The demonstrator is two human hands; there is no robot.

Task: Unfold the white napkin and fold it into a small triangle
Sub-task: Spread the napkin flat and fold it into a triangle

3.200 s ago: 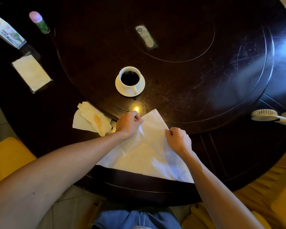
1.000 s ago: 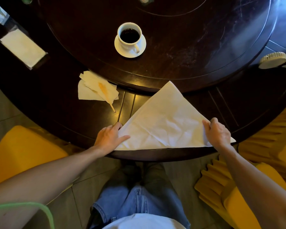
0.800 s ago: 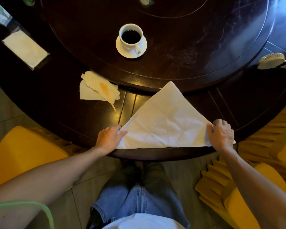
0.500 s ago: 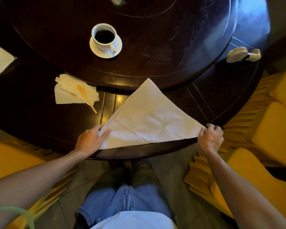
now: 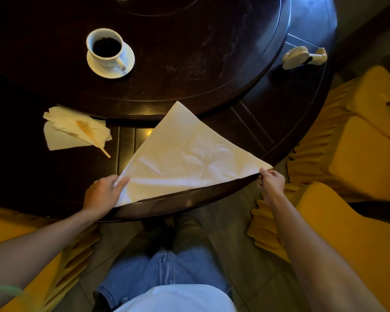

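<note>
The white napkin [image 5: 185, 158] lies folded as a large triangle at the near edge of the dark round table [image 5: 54, 176], its apex pointing away from me. My left hand [image 5: 103, 193] holds the napkin's left corner, thumb on top of the cloth. My right hand [image 5: 271, 182] pinches the right corner at the table's rim, lifting it slightly off the edge.
A white cup of black coffee on a saucer [image 5: 109, 54] stands on the raised turntable. Crumpled paper napkins with a wooden stick [image 5: 77, 131] lie to the left. A small hand fan [image 5: 303, 57] lies at the right. Yellow-covered chairs [image 5: 358, 154] flank me.
The napkin went from being folded over to a flat triangle. My hands slid out to its two near corners, and my right hand now pinches and lifts the right corner. The view shifted left.
</note>
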